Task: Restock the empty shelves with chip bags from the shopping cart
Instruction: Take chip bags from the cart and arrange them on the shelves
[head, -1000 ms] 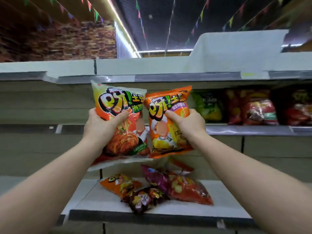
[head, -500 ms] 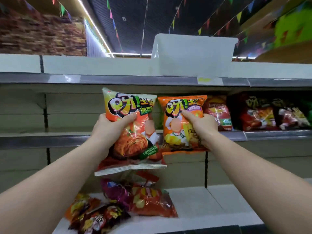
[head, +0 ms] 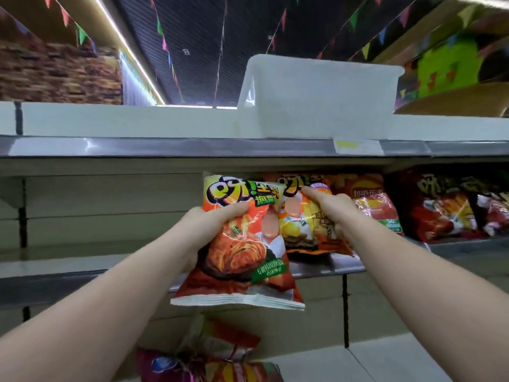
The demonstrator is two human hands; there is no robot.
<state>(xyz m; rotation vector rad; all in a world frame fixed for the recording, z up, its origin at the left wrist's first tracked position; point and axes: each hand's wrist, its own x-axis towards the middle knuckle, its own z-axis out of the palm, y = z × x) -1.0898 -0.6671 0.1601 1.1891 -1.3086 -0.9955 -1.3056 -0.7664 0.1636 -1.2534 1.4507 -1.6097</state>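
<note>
Hands first: left hand (head: 212, 224) grips the kimchi-picture chip bag (head: 242, 244) along its left edge, thumb across the front, so the bag hangs upright out in front of the middle shelf (head: 344, 267), bottom seam well below the shelf lip. Right hand (head: 330, 213) pinches the orange chip bag (head: 305, 227) near the top right, and that one looks like it's already at the shelf, bottom edge about on the lip, though whether it's actually resting there is hard to tell.

So the right-hand bag is the nearer one to being placed. It sits just left of a red chip bag (head: 377, 208), with more dark red bags (head: 446, 208) further right. Both held bags stand tall-ways, overlapping a bit, kimchi one in front.

Open shelf space is all to the left of the hands, which is probably where the kimchi bag goes: up and forward over the lip. The upper shelf (head: 165, 147) overhangs, with a white plastic bin (head: 316, 97) on top, so headroom looks a bit tight. Down below, a few more bags (head: 209, 362) lie flat on the bottom shelf (head: 371, 365).
</note>
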